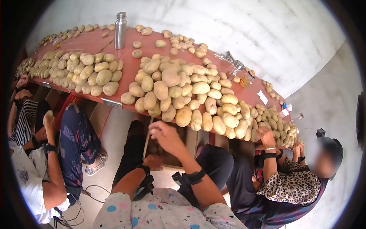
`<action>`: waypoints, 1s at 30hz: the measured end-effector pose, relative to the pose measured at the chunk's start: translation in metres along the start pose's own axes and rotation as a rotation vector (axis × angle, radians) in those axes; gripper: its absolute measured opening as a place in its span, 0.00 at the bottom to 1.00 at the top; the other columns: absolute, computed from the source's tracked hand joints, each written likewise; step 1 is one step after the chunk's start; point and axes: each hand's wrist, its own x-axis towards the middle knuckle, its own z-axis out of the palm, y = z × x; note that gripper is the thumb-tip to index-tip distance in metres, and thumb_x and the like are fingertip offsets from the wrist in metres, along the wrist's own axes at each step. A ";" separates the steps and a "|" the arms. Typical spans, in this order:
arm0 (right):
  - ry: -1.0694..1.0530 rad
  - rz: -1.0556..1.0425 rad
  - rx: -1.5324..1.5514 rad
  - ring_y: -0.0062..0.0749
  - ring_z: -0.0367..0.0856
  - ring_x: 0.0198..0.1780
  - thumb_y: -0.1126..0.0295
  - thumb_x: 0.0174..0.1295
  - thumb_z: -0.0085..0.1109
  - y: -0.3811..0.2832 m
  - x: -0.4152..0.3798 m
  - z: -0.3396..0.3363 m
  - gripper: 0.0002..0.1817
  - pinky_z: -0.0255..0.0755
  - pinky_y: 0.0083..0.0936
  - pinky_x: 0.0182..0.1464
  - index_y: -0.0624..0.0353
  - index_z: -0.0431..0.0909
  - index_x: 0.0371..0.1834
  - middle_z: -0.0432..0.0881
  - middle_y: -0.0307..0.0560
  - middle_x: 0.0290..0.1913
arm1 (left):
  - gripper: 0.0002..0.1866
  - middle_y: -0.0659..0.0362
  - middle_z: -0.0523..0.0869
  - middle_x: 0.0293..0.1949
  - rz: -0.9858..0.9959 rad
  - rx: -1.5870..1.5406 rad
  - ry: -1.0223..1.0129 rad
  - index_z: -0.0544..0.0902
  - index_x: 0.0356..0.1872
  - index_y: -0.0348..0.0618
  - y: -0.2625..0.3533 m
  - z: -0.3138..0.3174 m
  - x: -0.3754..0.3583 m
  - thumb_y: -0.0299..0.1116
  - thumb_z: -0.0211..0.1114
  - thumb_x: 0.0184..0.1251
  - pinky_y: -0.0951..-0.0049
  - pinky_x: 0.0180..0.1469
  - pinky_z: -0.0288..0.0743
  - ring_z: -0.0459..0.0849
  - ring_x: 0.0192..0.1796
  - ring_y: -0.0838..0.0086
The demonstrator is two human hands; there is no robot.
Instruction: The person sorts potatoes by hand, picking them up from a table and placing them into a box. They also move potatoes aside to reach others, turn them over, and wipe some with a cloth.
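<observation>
My right hand [166, 136] is raised just below the front edge of the red table, near the big pile of potatoes [175, 91]. Its fingers are bent and I cannot make out anything in them. Lower and to the left, my left hand [153, 162] hangs over the rim of a cardboard box [172, 164] between my knees. Those fingers are curled and mostly hidden. Some potatoes lie in the shadow inside the box.
A steel bottle [120, 30] and glass jars [247, 79] stand on the red table [129, 38]. More potato piles lie left and right. Co-workers sit on both sides; one holds a potato [48, 115]. Cables lie on the floor at lower left.
</observation>
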 end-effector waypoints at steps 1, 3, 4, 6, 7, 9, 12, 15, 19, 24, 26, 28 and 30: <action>0.095 -0.109 -0.046 0.24 0.83 0.41 0.65 0.68 0.55 -0.012 0.002 -0.011 0.13 0.76 0.26 0.45 0.58 0.79 0.50 0.84 0.44 0.38 | 0.19 0.52 0.88 0.47 0.002 0.006 -0.009 0.89 0.42 0.48 -0.002 -0.004 -0.002 0.50 0.68 0.57 0.57 0.58 0.76 0.85 0.55 0.59; 0.287 -0.230 -0.282 0.51 0.80 0.47 0.70 0.64 0.55 -0.031 -0.008 -0.043 0.10 0.73 0.37 0.51 0.63 0.76 0.45 0.81 0.56 0.42 | 0.15 0.54 0.88 0.47 0.023 -0.025 -0.021 0.90 0.41 0.51 0.017 0.004 -0.006 0.46 0.68 0.57 0.57 0.56 0.78 0.85 0.55 0.61; 0.404 -0.282 -0.387 0.54 0.78 0.47 0.71 0.63 0.56 -0.030 0.001 -0.056 0.09 0.72 0.41 0.52 0.62 0.76 0.44 0.79 0.57 0.43 | 0.14 0.54 0.89 0.46 0.011 -0.005 0.004 0.90 0.41 0.52 0.012 0.004 0.001 0.45 0.67 0.57 0.57 0.55 0.78 0.85 0.54 0.61; 0.510 -0.315 -0.573 0.57 0.74 0.51 0.72 0.60 0.59 -0.020 0.016 -0.086 0.14 0.69 0.44 0.55 0.62 0.73 0.48 0.75 0.61 0.47 | 0.14 0.55 0.89 0.44 -0.008 0.013 0.024 0.90 0.40 0.53 0.002 0.016 0.005 0.44 0.66 0.57 0.57 0.54 0.78 0.85 0.53 0.61; 0.528 -0.284 -0.675 0.58 0.72 0.54 0.72 0.59 0.61 -0.022 0.023 -0.102 0.17 0.68 0.46 0.57 0.63 0.72 0.50 0.73 0.62 0.50 | 0.14 0.56 0.89 0.44 0.018 0.014 0.070 0.89 0.41 0.52 -0.002 0.025 0.011 0.45 0.66 0.58 0.57 0.53 0.77 0.85 0.53 0.61; 0.542 -0.229 -0.721 0.58 0.71 0.57 0.72 0.58 0.63 -0.015 0.036 -0.129 0.21 0.68 0.46 0.60 0.63 0.71 0.54 0.71 0.63 0.57 | 0.14 0.56 0.89 0.44 0.038 0.011 0.114 0.89 0.41 0.52 -0.003 0.028 0.011 0.45 0.66 0.58 0.57 0.53 0.77 0.85 0.54 0.62; 0.621 -0.083 -0.831 0.58 0.68 0.64 0.72 0.58 0.63 0.004 0.064 -0.153 0.27 0.66 0.43 0.64 0.63 0.68 0.61 0.66 0.63 0.65 | 0.14 0.56 0.88 0.46 0.024 0.005 0.058 0.89 0.42 0.51 0.000 0.014 0.004 0.45 0.66 0.59 0.57 0.53 0.76 0.84 0.55 0.62; 0.650 -0.009 -0.961 0.57 0.64 0.69 0.72 0.59 0.63 0.022 0.082 -0.165 0.32 0.64 0.41 0.68 0.63 0.64 0.67 0.63 0.62 0.69 | 0.15 0.54 0.87 0.49 0.027 0.041 0.018 0.89 0.43 0.49 0.002 0.009 -0.003 0.45 0.65 0.60 0.57 0.55 0.76 0.84 0.56 0.61; 0.557 -0.005 -1.086 0.54 0.60 0.72 0.71 0.62 0.57 0.033 0.107 -0.165 0.33 0.63 0.47 0.67 0.59 0.60 0.71 0.59 0.59 0.72 | 0.19 0.52 0.85 0.52 0.024 -0.007 -0.120 0.87 0.47 0.46 0.008 -0.014 -0.006 0.47 0.63 0.62 0.56 0.58 0.75 0.82 0.59 0.59; 0.487 0.225 -1.163 0.58 0.62 0.67 0.73 0.60 0.58 0.008 0.100 -0.156 0.29 0.66 0.53 0.62 0.56 0.64 0.67 0.58 0.58 0.68 | 0.20 0.53 0.87 0.50 0.015 0.011 -0.092 0.87 0.47 0.45 0.010 -0.007 -0.004 0.48 0.61 0.64 0.57 0.57 0.76 0.83 0.58 0.59; 0.463 0.240 -1.132 0.59 0.63 0.66 0.71 0.59 0.61 0.012 0.096 -0.158 0.28 0.68 0.51 0.61 0.57 0.66 0.65 0.58 0.59 0.67 | 0.20 0.53 0.87 0.50 0.011 0.023 -0.092 0.87 0.46 0.45 0.008 -0.002 0.000 0.48 0.61 0.64 0.57 0.57 0.76 0.83 0.57 0.59; 0.589 0.109 -0.880 0.58 0.69 0.62 0.69 0.55 0.66 0.031 0.093 -0.160 0.28 0.70 0.47 0.59 0.61 0.67 0.58 0.65 0.64 0.62 | 0.19 0.53 0.87 0.49 0.006 0.032 -0.089 0.87 0.46 0.46 0.009 0.000 0.000 0.48 0.61 0.64 0.57 0.57 0.76 0.83 0.56 0.59; 0.733 0.040 -0.730 0.56 0.74 0.55 0.68 0.56 0.67 0.050 0.092 -0.164 0.28 0.73 0.47 0.55 0.62 0.66 0.58 0.71 0.63 0.56 | 0.18 0.54 0.87 0.49 0.034 0.079 -0.031 0.88 0.44 0.47 0.009 0.000 -0.003 0.48 0.62 0.62 0.56 0.55 0.77 0.84 0.55 0.59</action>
